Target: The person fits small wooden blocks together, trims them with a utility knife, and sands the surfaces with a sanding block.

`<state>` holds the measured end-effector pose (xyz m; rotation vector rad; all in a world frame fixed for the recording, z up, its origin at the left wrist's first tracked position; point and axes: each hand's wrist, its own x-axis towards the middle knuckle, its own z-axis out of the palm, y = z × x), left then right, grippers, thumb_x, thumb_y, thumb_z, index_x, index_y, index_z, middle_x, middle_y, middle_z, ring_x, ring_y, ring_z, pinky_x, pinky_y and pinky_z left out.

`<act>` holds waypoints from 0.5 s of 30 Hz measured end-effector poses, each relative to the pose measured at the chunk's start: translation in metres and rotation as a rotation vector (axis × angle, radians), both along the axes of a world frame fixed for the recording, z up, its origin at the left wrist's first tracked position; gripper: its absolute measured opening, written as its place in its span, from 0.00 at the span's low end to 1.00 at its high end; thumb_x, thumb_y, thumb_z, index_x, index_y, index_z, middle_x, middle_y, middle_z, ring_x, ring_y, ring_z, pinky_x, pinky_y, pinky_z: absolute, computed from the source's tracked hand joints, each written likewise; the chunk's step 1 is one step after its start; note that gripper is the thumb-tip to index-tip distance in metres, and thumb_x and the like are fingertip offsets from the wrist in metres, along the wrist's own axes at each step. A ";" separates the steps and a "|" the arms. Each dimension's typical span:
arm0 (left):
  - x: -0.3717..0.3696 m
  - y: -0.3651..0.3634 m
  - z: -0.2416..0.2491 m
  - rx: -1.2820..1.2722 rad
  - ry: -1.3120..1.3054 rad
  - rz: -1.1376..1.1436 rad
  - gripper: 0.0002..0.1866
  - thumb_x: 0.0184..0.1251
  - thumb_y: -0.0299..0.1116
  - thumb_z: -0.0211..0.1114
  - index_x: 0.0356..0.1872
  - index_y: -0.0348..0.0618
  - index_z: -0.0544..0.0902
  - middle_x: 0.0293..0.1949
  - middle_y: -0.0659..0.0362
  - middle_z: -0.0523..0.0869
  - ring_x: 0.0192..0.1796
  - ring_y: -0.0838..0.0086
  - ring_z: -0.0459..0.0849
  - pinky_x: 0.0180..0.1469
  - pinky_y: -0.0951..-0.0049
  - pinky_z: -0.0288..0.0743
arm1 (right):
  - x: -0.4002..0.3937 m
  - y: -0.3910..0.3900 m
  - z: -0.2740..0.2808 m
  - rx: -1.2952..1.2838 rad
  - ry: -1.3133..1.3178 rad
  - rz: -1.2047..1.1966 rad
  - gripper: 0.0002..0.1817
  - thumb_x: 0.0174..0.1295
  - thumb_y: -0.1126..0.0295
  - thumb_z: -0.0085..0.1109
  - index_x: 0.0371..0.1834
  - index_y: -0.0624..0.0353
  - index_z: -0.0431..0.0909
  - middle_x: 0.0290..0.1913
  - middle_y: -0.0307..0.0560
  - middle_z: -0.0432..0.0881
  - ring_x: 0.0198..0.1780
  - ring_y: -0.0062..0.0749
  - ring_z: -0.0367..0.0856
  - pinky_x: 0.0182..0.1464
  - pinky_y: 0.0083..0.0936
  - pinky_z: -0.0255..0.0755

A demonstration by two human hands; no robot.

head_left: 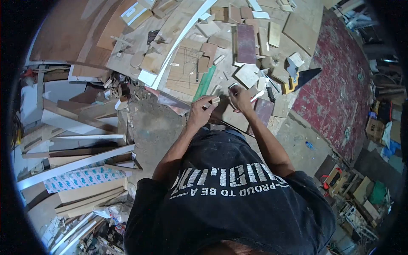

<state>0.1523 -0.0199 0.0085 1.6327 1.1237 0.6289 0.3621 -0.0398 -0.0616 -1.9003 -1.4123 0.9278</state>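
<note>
My left hand [200,112] pinches a small pale wooden block [216,100] between thumb and fingers, close over the near edge of the workbench. Just to its right, my right hand [240,100] is closed, its fingers curled; what they grip is too small to make out. A green ruler [205,81] lies beyond my left hand, beside a pencil [197,76] on a board with pencil lines [180,78]. Past my right hand lie a pale wood block [246,75] and a dark red sanding block [246,44].
A handsaw with a yellow handle [293,84] rests at the bench's right side, its blade pointing right. A long white curved strip [180,40] crosses the bench. Stacked board offcuts [80,117] fill the left, and a worn red surface [333,85] lies to the right.
</note>
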 end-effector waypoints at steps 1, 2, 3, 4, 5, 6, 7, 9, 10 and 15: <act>-0.002 0.004 0.005 0.022 0.002 0.027 0.19 0.57 0.23 0.67 0.52 0.37 0.83 0.46 0.51 0.86 0.50 0.67 0.84 0.53 0.71 0.75 | 0.000 0.012 -0.003 -0.002 -0.140 0.005 0.12 0.62 0.67 0.55 0.42 0.63 0.80 0.35 0.61 0.82 0.39 0.48 0.84 0.39 0.41 0.77; -0.005 0.007 0.010 0.021 0.007 0.035 0.19 0.57 0.23 0.67 0.52 0.37 0.83 0.46 0.51 0.86 0.50 0.67 0.84 0.53 0.71 0.75 | -0.001 0.025 -0.005 -0.001 -0.282 0.008 0.11 0.62 0.68 0.55 0.42 0.63 0.80 0.37 0.61 0.82 0.41 0.50 0.84 0.40 0.42 0.78; -0.007 0.011 0.012 0.032 0.001 0.062 0.18 0.57 0.22 0.67 0.52 0.37 0.83 0.46 0.51 0.86 0.49 0.68 0.84 0.52 0.72 0.76 | -0.003 0.038 -0.011 0.000 -0.276 0.016 0.11 0.62 0.68 0.55 0.42 0.63 0.80 0.37 0.61 0.82 0.41 0.50 0.84 0.40 0.42 0.78; -0.011 0.014 0.013 0.046 -0.004 0.089 0.18 0.57 0.22 0.67 0.51 0.37 0.83 0.45 0.51 0.86 0.48 0.68 0.85 0.51 0.72 0.76 | -0.007 0.050 -0.016 -0.054 -0.420 0.035 0.11 0.61 0.67 0.56 0.42 0.64 0.78 0.39 0.60 0.82 0.40 0.52 0.84 0.40 0.42 0.78; -0.014 0.016 0.012 0.047 0.004 0.095 0.18 0.57 0.22 0.67 0.51 0.37 0.83 0.45 0.51 0.86 0.48 0.68 0.85 0.51 0.72 0.76 | -0.011 0.058 -0.021 -0.108 -0.563 0.054 0.12 0.61 0.67 0.57 0.41 0.64 0.77 0.40 0.59 0.83 0.39 0.54 0.84 0.41 0.43 0.79; -0.018 0.019 0.012 0.083 -0.020 0.109 0.17 0.57 0.22 0.67 0.50 0.37 0.84 0.44 0.51 0.86 0.46 0.66 0.85 0.49 0.71 0.77 | -0.015 0.063 -0.028 -0.104 -0.556 0.058 0.12 0.61 0.67 0.57 0.41 0.64 0.77 0.40 0.59 0.83 0.39 0.54 0.84 0.41 0.43 0.79; -0.022 0.022 0.011 0.119 -0.044 0.120 0.15 0.57 0.23 0.68 0.48 0.37 0.84 0.42 0.51 0.87 0.44 0.63 0.86 0.47 0.69 0.78 | -0.017 0.066 -0.034 -0.122 -0.606 0.082 0.13 0.59 0.67 0.58 0.42 0.64 0.76 0.42 0.60 0.82 0.41 0.53 0.84 0.42 0.43 0.79; -0.029 0.025 0.015 0.112 -0.041 0.125 0.15 0.57 0.23 0.68 0.48 0.37 0.84 0.42 0.51 0.87 0.43 0.64 0.86 0.46 0.70 0.78 | -0.019 0.071 -0.055 -0.174 -0.636 0.084 0.16 0.57 0.68 0.60 0.46 0.63 0.74 0.42 0.59 0.81 0.44 0.50 0.84 0.42 0.41 0.80; -0.033 0.028 0.016 0.104 -0.048 0.127 0.15 0.57 0.24 0.68 0.47 0.37 0.84 0.42 0.51 0.87 0.43 0.64 0.86 0.46 0.70 0.78 | -0.021 0.072 -0.059 -0.171 -0.628 0.081 0.16 0.57 0.68 0.60 0.46 0.63 0.74 0.42 0.59 0.81 0.44 0.50 0.84 0.42 0.41 0.80; -0.044 0.039 0.004 0.112 -0.028 0.071 0.16 0.58 0.21 0.67 0.50 0.37 0.84 0.44 0.53 0.85 0.45 0.69 0.84 0.46 0.74 0.78 | -0.016 0.062 -0.074 0.053 -0.486 0.073 0.11 0.60 0.70 0.58 0.43 0.64 0.73 0.36 0.59 0.82 0.36 0.52 0.84 0.39 0.44 0.77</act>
